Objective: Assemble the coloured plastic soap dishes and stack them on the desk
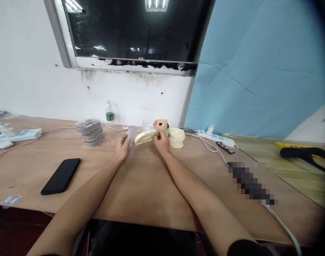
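Observation:
Both my arms reach out over a wooden table (pixel 141 192). My right hand (pixel 161 141) pinches the edge of a flat cream-coloured disc (pixel 145 137) and holds it tilted above the table. My left hand (pixel 122 147) is closed around a small clear plastic piece (pixel 131 134) just left of the disc. A stack of cream discs (pixel 177 137) stands right of my right hand. Behind it sits an orange roll-like object (pixel 161 125).
A stack of grey lidded containers (pixel 90 132) stands to the left, a black phone (pixel 61 176) nearer me. A small bottle (pixel 109 113) stands by the wall. Power strips lie at far left (pixel 18 135) and right (pixel 215 138), with cables. A black tool (pixel 306 154) lies far right.

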A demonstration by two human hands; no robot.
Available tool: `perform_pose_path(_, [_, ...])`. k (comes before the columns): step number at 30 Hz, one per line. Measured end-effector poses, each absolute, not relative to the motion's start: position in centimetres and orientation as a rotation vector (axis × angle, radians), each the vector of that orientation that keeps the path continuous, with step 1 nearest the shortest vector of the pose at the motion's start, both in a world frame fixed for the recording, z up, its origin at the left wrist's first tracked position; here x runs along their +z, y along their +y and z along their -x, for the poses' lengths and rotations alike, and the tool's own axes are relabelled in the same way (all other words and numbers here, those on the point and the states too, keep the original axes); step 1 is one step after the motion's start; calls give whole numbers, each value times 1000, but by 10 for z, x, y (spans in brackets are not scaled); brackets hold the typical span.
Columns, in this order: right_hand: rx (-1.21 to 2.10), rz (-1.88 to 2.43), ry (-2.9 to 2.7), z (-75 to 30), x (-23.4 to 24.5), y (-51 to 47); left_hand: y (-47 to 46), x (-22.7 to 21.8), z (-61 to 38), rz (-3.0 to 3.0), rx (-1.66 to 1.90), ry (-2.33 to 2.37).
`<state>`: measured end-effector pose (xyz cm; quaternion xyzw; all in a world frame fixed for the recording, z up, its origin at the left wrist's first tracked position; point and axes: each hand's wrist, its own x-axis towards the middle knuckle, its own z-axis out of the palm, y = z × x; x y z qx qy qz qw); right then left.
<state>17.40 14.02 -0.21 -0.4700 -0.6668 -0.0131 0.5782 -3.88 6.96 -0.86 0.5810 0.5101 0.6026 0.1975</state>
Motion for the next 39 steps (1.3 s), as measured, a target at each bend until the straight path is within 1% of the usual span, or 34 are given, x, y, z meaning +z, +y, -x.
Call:
perform_pose_path(4, [-11, 1247, -1060, -211, 26, 159, 71, -12, 49, -1877, 1633, 1549])
perform_pose_path(6, [90, 1261, -868, -231, 38, 167, 70, -13, 46, -1949, 1570, 1549])
perform_pose_path(9, [224, 1256, -737, -253, 47, 173, 65, -12, 38, -2080, 1440, 1541])
perform_pose_path(15, [300, 1294, -616, -264, 41, 174, 51, -7, 29, -2267, 1257, 1484])
perform_pose_path(22, [139, 1397, -696, -265, 24, 174, 50, -6, 30, -2315, 1232, 1448])
perform_pose_path(25, [128, 1410, -761, -263, 18, 173, 50, -7, 30, -2319, 1206, 1452])
perform_pose_path(32, [26, 1420, -677, -256, 15, 170, 48, -5, 30, -2347, 1174, 1397])
perform_pose_path(36, [-9, 1351, -902, -243, 11, 158, 49, -6, 30, -2351, 1153, 1410])
perform_pose_path(39, [-11, 1301, -1238, -220, 0, 143, 49, -6, 29, -2278, 1212, 1453])
